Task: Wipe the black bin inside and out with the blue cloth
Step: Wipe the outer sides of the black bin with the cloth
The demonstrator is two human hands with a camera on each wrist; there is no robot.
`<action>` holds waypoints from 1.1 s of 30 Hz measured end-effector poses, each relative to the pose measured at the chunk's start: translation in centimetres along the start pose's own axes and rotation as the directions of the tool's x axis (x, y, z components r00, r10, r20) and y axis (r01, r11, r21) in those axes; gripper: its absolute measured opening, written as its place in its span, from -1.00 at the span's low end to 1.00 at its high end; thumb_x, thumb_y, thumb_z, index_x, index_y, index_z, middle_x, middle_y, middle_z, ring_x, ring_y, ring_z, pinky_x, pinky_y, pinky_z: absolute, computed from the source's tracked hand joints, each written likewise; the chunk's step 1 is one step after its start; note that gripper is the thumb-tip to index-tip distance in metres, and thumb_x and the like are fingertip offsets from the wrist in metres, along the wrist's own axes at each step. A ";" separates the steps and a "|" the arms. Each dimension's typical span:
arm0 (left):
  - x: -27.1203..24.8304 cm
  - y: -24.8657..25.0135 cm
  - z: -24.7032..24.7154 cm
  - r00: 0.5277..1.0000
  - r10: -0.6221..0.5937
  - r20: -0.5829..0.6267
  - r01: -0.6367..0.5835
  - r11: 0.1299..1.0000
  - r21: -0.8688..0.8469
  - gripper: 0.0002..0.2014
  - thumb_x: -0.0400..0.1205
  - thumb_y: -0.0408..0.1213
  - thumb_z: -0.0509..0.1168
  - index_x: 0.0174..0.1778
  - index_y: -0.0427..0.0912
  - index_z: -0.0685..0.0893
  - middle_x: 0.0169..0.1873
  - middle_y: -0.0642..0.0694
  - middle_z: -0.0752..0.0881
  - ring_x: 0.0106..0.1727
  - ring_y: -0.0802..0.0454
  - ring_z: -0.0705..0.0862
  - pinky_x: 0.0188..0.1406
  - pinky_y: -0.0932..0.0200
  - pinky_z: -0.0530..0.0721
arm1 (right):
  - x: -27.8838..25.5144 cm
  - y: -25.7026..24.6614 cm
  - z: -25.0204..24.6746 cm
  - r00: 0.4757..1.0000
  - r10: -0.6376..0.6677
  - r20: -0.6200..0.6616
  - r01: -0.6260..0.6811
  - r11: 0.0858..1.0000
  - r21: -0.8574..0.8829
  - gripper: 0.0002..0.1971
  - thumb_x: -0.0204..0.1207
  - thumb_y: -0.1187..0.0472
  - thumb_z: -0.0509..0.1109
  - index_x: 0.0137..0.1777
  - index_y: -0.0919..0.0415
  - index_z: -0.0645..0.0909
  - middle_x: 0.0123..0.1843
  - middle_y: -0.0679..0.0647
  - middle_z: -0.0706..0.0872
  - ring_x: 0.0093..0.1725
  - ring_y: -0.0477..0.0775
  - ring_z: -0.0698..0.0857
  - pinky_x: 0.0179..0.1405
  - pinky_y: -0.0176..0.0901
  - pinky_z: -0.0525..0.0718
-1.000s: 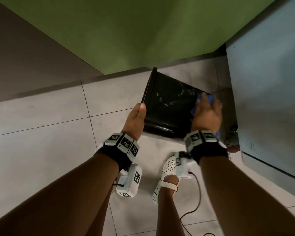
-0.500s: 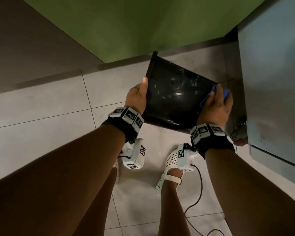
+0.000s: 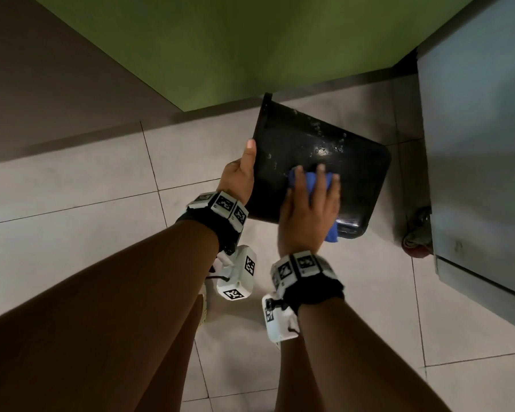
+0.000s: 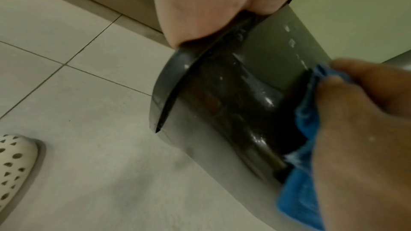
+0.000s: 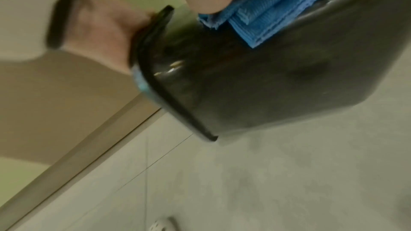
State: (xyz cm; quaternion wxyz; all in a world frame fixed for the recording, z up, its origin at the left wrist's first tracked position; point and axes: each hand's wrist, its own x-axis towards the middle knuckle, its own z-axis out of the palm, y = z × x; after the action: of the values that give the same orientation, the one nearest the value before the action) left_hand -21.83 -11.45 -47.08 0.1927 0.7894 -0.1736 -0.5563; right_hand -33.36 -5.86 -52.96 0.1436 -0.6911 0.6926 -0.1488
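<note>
Gripping the rim of the black bin (image 3: 318,162), the left hand (image 3: 240,176) is holding it tipped on its side above the tiled floor (image 3: 72,203). Spread flat with straight fingers, the right hand (image 3: 308,209) is pressing the blue cloth (image 3: 311,181) against the bin's wet outer wall.

Bare arms, chunky tracker cuffs

Each wrist has a black band (image 3: 220,230) ringed with white marker tiles, white camera box (image 3: 239,273) beneath; white perforated shoe (image 4: 13,164), maybe a clog.
</note>
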 end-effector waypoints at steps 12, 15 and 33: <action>0.2 -0.3 -0.1 1.000 0.009 -0.008 -0.010 0.995 -0.095 -0.46 0.68 0.15 -0.07 -0.41 -0.10 0.57 -0.44 -0.02 0.62 -0.37 0.13 0.57 -0.41 0.34 0.46 | 6.3 -3.8 0.3 0.987 -0.158 0.028 0.155 0.984 0.091 -0.51 0.64 0.01 -0.01 0.40 0.26 0.49 0.38 0.32 0.58 0.39 0.42 0.50 0.29 0.25 0.49; 0.4 0.0 0.0 1.000 0.013 -0.015 -0.015 0.994 -0.111 -0.45 0.69 0.15 -0.07 -0.43 -0.10 0.57 -0.45 -0.03 0.62 -0.38 0.12 0.57 -0.49 0.40 0.53 | 6.7 -3.9 0.2 0.990 -0.133 0.049 0.127 0.985 0.118 -0.54 0.59 0.08 0.07 0.40 0.25 0.50 0.41 0.31 0.55 0.41 0.41 0.49 0.31 0.29 0.49; 0.9 -0.8 0.2 0.997 0.057 -0.045 -0.063 0.988 -0.141 -0.49 0.69 0.10 -0.03 -0.45 -0.12 0.53 -0.46 -0.01 0.58 -0.39 0.09 0.55 -0.54 0.43 0.54 | 8.2 -2.4 0.2 0.992 -0.082 0.096 0.084 0.996 -0.022 -0.56 0.57 0.11 0.10 0.43 0.14 0.49 0.47 0.31 0.48 0.46 0.44 0.41 0.34 0.33 0.44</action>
State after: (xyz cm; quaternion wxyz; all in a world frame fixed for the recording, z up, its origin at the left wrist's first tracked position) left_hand -21.69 -11.20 -48.26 0.2685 0.7795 -0.1533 -0.5448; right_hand -31.13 -14.03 -52.07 0.1609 -0.7274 0.6575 -0.1126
